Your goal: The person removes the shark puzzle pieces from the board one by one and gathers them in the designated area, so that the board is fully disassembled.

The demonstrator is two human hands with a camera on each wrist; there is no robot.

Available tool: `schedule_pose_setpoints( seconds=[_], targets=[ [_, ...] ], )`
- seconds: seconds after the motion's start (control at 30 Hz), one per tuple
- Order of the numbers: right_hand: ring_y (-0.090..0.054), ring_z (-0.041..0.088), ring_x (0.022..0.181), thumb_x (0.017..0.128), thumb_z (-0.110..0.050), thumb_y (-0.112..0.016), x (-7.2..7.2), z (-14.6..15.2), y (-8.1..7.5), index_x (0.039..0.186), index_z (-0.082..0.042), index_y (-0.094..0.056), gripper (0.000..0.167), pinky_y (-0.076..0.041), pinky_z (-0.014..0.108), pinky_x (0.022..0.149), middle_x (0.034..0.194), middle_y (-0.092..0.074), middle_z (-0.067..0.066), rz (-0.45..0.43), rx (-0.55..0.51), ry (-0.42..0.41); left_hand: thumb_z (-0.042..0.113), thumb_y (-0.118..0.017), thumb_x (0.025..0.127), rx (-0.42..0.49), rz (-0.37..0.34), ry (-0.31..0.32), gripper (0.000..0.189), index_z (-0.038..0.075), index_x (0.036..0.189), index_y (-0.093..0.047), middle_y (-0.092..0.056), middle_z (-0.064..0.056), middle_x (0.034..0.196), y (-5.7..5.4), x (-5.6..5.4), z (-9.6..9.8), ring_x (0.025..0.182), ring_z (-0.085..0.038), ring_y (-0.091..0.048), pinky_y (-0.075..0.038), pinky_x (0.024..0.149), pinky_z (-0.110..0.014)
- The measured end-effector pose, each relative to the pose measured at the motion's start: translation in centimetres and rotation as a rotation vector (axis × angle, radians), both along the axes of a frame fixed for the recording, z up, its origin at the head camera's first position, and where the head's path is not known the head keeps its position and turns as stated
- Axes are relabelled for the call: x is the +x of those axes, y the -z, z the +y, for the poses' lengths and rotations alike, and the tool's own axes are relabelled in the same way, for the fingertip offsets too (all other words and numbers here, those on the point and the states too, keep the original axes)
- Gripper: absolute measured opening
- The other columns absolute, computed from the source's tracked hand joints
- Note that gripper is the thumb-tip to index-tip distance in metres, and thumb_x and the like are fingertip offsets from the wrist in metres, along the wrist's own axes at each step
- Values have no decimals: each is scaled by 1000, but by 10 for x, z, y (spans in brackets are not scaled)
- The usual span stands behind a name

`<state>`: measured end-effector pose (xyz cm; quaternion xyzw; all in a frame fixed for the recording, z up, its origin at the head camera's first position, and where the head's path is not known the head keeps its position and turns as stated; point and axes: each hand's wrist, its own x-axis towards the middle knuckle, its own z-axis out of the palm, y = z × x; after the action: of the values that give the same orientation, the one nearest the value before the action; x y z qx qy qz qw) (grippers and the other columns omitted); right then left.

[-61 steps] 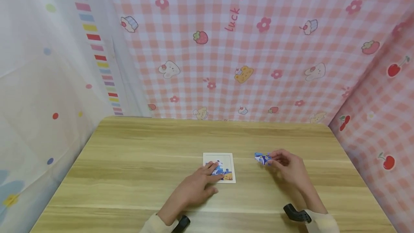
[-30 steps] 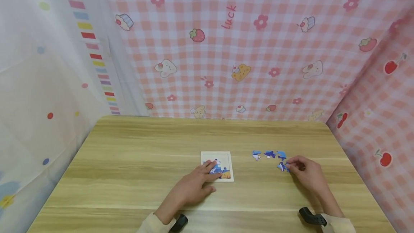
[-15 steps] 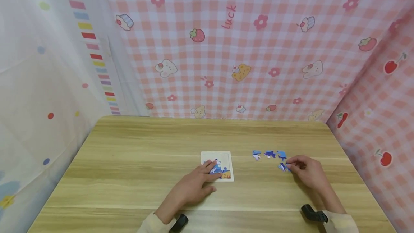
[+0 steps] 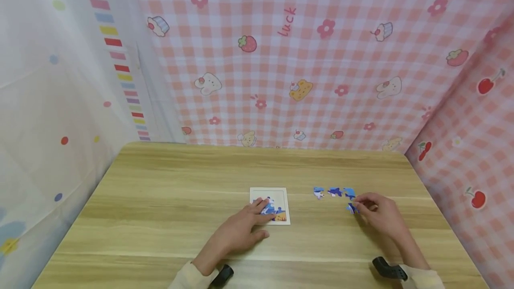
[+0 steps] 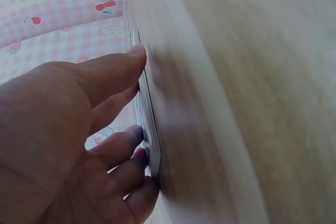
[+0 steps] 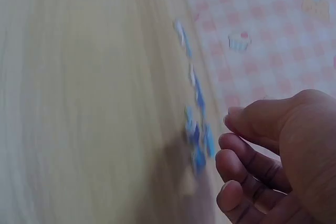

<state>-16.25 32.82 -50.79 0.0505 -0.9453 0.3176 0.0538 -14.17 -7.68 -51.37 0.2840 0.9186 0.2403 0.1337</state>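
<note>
A square white puzzle tray lies mid-table, with blue and orange jigsaw pieces filling its lower part. My left hand rests on the tray with fingers spread, covering its lower left; the left wrist view shows the fingertips at the tray's edge. To the right, three blue-and-white jigsaw pieces lie in a row. Just below the row's right end is another blue jigsaw piece, partly under my right hand. In the right wrist view, the loosely bent fingers stand apart from the pieces.
The wooden table reaches back to a pink checked cloth. A white dotted cloth hangs at the left, and a cherry-print cloth at the right. Black wrist straps sit near both sleeves.
Two seconds ago my right hand held jigsaw pieces together nearer the tray; they now lie spread out on the table. The hand has moved right. My left hand stays on the tray.
</note>
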Motion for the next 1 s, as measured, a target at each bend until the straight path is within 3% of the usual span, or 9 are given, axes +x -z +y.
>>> schedule_pose_setpoints(
  seconds=[0.17,0.43,0.73,1.0],
  targets=[
    [-61,2,73,95,-15,-73,-2,-22,-5,101,-9,-77,9,-53,20,59,90,-75,5,28,-44,-58,38,-63,101,-5,18,-25,51,26,150,-54,-26,-2,171,0,0,1,158,-26,-26,-30,127,-50],
    [-59,3,71,93,-9,-74,-4,-58,0,98,-8,-77,5,-53,19,60,88,-72,3,58,-71,-136,38,-65,100,14,43,-40,51,23,147,-58,-29,-8,169,-1,-1,-1,157,-30,-27,-32,126,-51],
    [-61,3,75,92,-7,-75,-10,-93,0,99,-6,-76,7,-56,20,63,85,-72,0,113,-99,-224,39,-66,99,-4,-11,-41,56,26,151,-52,-25,-3,171,-5,-2,-14,160,-29,-20,-28,127,-54],
    [-63,7,78,92,-7,-75,-17,-126,5,104,-5,-74,12,-56,20,69,86,-72,-1,35,-144,-214,36,-66,99,-22,-17,-4,56,25,153,-50,-25,-3,171,-8,-5,-18,160,-29,-18,-26,128,-53]
  ],
)
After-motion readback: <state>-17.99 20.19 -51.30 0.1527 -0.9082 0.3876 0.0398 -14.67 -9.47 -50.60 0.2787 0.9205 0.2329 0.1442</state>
